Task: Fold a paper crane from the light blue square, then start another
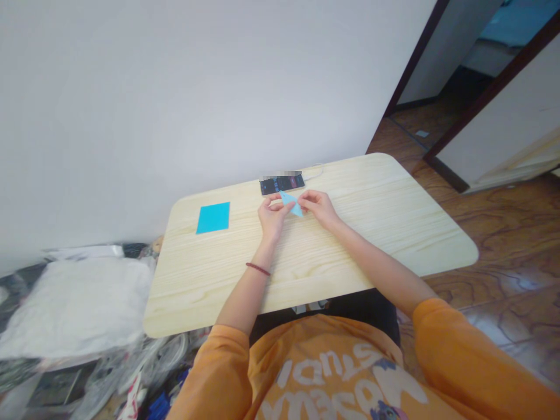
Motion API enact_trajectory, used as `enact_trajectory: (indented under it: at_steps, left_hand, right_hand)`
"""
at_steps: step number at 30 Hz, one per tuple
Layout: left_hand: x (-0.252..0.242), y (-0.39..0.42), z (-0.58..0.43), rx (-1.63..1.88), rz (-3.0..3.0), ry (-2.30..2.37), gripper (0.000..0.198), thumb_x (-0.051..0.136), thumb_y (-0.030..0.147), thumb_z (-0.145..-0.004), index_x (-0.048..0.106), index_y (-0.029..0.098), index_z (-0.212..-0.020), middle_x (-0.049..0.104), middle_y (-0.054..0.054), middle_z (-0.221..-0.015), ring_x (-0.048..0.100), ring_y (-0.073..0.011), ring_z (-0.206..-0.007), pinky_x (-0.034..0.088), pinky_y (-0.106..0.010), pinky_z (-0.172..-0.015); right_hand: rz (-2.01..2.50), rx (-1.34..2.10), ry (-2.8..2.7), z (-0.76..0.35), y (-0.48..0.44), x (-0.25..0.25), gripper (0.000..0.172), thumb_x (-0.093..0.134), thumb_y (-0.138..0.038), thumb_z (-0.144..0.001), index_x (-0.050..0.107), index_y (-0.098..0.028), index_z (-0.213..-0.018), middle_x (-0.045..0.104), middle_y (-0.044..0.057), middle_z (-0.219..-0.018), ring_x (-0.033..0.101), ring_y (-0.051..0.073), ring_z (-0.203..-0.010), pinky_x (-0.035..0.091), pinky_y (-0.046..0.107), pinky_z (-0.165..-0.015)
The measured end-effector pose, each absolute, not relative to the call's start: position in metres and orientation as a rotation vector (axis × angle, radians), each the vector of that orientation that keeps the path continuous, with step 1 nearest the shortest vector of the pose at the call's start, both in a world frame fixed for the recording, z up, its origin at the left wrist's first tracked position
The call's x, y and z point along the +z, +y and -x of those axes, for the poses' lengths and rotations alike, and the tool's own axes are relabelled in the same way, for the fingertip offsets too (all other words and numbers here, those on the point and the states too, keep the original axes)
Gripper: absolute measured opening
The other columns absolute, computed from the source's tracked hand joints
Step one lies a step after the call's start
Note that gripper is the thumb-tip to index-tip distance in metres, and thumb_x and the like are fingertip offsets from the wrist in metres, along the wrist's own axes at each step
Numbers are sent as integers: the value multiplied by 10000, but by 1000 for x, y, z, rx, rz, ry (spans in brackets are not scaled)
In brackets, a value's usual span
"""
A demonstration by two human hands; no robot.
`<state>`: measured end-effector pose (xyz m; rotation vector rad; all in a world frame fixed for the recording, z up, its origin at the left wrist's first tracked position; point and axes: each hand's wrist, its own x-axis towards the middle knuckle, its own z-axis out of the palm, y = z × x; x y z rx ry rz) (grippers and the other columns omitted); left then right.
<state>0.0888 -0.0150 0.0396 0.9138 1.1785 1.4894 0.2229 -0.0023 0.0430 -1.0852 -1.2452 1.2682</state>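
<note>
A light blue paper folded into a triangle (291,204) is pinched between my left hand (273,216) and my right hand (317,209), just above the pale wood table (371,224). The fingers of both hands hold its edges, and they hide part of it. To the left of my hands, a flat square of brighter blue paper (213,217) lies on the tabletop. A dark red bead bracelet (258,268) circles my left wrist.
A black phone (282,184) lies at the table's far edge, just beyond my hands, with a pale cable (315,170) running from it. A white wall (175,105) borders the table's far side. White bags (74,309) are heaped at left; a wooden floor (494,233) and doorway (441,64) lie right.
</note>
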Motion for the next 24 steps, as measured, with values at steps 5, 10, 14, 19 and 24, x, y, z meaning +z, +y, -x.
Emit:
enact_trajectory:
  at_steps: [5,10,14,19,24]
  left_hand:
    - [38,-17,-88,1438,-827,1137,473,840,280,-472,611,149,-865,700,-34,-684,652,-139,-623,521,-300,-693]
    - [37,-15,-86,1426,-838,1152,451,841,245,-452,585,149,-812,686,-20,-639,624,-118,-562,512,-283,-652]
    - [38,-14,-85,1416,-866,1153,425,830,210,-441,584,146,-782,666,-4,-589,603,-107,-527,496,-258,-613]
    - [38,-16,-88,1372,-881,1144,429,832,270,-465,622,142,-816,687,-27,-640,628,-122,-566,507,-267,-631]
    - [38,-17,-88,1346,-860,1155,440,842,263,-447,626,140,-810,689,-32,-632,630,-132,-561,504,-265,-614]
  right_hand:
    - [1107,1264,-1133,-225,0,42,300,700,-440,-575,556,-185,-638,534,-27,-560,472,94,-520,420,247,-537]
    - [1099,1342,-1088,-227,2,39,335,738,-440,-542,583,-175,-675,554,-23,-568,474,89,-509,396,237,-510]
    - [1060,1347,-1121,-228,3,37,338,743,-447,-547,578,-167,-643,520,-34,-524,416,68,-467,329,225,-471]
    - [1086,1329,-1179,-229,3,39,374,748,-486,-534,586,-170,-648,512,-34,-522,398,70,-464,295,230,-453]
    - [1091,1326,-1224,-228,0,43,359,753,-472,-534,610,-163,-650,524,-28,-513,406,71,-458,314,235,-454]
